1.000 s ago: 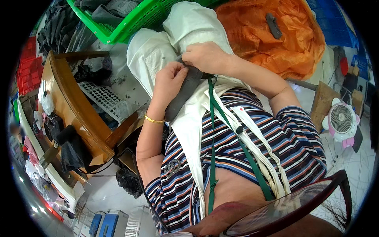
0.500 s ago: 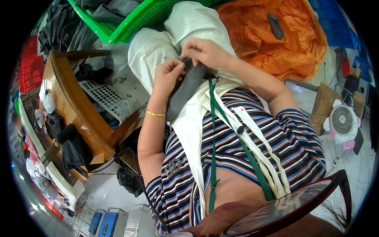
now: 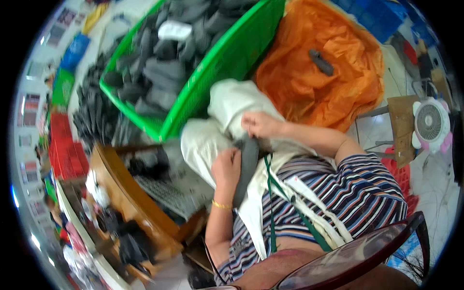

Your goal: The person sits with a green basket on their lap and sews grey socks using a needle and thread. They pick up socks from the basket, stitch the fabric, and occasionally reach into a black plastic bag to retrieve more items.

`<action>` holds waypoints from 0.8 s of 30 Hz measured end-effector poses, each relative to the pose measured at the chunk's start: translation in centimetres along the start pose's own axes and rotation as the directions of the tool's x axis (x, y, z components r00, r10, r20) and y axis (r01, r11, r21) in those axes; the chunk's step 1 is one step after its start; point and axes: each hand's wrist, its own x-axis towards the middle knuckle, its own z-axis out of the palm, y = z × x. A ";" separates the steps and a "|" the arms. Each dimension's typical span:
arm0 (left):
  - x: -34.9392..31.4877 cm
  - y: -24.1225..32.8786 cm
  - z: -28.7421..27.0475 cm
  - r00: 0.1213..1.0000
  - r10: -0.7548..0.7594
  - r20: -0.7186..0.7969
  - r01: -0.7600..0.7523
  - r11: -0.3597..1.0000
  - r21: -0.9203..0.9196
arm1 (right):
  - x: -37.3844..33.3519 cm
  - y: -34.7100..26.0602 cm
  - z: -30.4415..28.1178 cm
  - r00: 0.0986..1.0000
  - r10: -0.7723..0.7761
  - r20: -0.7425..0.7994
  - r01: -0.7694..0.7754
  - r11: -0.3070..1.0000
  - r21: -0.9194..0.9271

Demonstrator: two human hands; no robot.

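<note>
The grey sock (image 3: 250, 162) runs lengthwise toward me alongside my nearer left hand (image 3: 226, 166), far end by my right hand (image 3: 262, 124), fingers curled, whether pinching I can't tell.

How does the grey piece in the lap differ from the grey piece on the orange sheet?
The lap piece is against the left hand; the sheet piece lies alone on the orange sheet. The lap piece looks longer, the sheet piece shorter. The lap piece runs nearly straight up the picture; the sheet piece slants down to the right. Both are grey and elongated.
</note>
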 end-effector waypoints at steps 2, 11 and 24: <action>0.4 -0.2 0.3 0.998 0.060 -0.022 -0.058 0.994 0.095 | -0.6 -1.5 -0.3 0.999 -0.031 0.027 0.030 0.999 0.036; 1.9 0.8 0.1 0.971 0.240 0.008 -0.236 0.948 0.215 | -0.9 -4.8 -1.2 0.982 -0.189 0.007 0.189 0.981 -0.038; 2.7 -0.6 2.7 0.961 0.276 0.012 -0.275 0.952 0.132 | -1.1 -14.5 -3.9 0.906 -0.421 0.029 0.422 0.906 -0.029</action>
